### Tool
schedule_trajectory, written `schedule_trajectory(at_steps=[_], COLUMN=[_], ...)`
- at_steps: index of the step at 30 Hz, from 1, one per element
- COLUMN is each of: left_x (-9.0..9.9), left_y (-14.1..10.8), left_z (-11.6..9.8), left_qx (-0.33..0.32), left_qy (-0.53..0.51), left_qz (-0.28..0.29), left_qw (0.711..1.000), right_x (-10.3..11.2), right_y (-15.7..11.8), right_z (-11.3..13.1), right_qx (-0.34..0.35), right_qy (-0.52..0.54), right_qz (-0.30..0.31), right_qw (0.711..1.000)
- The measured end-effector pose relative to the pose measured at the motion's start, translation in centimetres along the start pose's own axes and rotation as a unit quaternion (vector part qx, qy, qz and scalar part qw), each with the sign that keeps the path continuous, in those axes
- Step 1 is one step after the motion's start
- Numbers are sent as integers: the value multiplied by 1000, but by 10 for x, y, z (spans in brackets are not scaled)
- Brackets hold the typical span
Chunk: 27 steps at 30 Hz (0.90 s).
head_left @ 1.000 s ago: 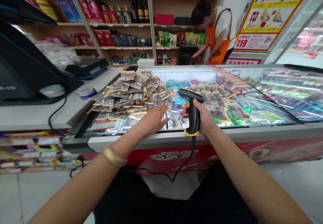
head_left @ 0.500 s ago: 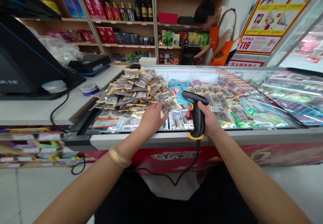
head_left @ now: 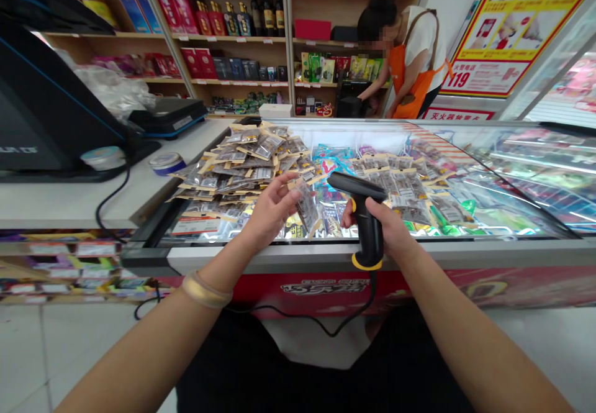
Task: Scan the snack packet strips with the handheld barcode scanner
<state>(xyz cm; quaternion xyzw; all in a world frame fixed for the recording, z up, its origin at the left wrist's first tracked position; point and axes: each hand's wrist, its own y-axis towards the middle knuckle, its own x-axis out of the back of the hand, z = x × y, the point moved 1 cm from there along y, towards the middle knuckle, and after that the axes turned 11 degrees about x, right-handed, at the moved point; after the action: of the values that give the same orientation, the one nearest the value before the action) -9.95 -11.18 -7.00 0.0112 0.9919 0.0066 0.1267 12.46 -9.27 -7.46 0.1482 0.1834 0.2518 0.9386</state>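
Note:
My left hand (head_left: 270, 214) pinches a small clear snack packet (head_left: 306, 207) by its upper edge, tilted over the front of the freezer's glass top. In my right hand (head_left: 388, 226) is a black and yellow barcode scanner (head_left: 367, 233), its head pointing left toward the packet. A large heap of similar packets (head_left: 246, 164) lies behind my left hand. Another, flatter spread of packets (head_left: 400, 183) rests beyond the scanner and to its right.
The freezer (head_left: 205, 261) spans the front. On the left, a counter (head_left: 116, 199) bears a black terminal (head_left: 46, 108), a scale (head_left: 167, 115) and a round tub (head_left: 166, 163). The scanner's cable (head_left: 333, 333) hangs down in front. Across the freezer, a person in an orange apron (head_left: 412, 93) bends down.
My left hand has taken hold of a packet and lifted it off the spread, its wrist shifting left. The scanner has tilted slightly and moved a little.

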Motion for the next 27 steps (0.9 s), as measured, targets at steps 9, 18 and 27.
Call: schedule_trajectory(at_steps=[9, 18, 27], left_x=[-4, -10, -5], left_y=[1, 0, 3], left_z=[-6, -5, 2], left_qx=[181, 186, 184], left_qy=[-72, -40, -12], left_qz=[-40, -59, -64], left_qw=[980, 980, 981], right_x=[-2, -6, -9], right_y=[-3, 0, 0], right_z=[3, 2, 3], right_qx=[-10, -18, -36], right_qy=[16, 4, 38], right_qz=[105, 135, 124], right_qw=[994, 991, 991])
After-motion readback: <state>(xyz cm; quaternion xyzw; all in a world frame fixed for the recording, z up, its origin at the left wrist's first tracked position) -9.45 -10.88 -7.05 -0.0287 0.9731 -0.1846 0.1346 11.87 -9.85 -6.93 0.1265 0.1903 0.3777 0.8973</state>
